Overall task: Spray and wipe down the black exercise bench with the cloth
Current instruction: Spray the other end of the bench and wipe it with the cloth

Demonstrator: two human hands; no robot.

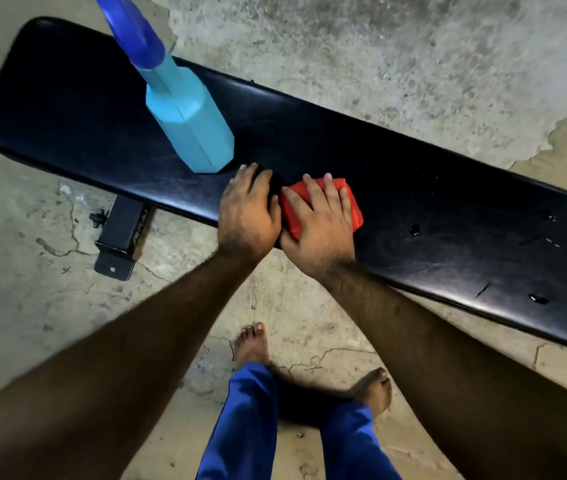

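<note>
A long black padded bench [431, 188] runs from upper left to lower right. A folded red cloth [294, 211] lies on its near edge, with my right hand [320, 223] pressed flat on top of it, fingers spread. My left hand [249, 211] rests palm down on the bench's near edge just left of the cloth, holding nothing. A light blue spray bottle [188, 123] with a darker blue nozzle stands upright on the bench, just behind my left hand. A few wet drops [415, 230] sit on the pad to the right.
The bench stands on a rough, cracked concrete floor [396, 64]. A black metal bench foot [119, 237] sticks out below the pad at the left. My bare feet [250, 344] and blue trouser legs are close under the near edge.
</note>
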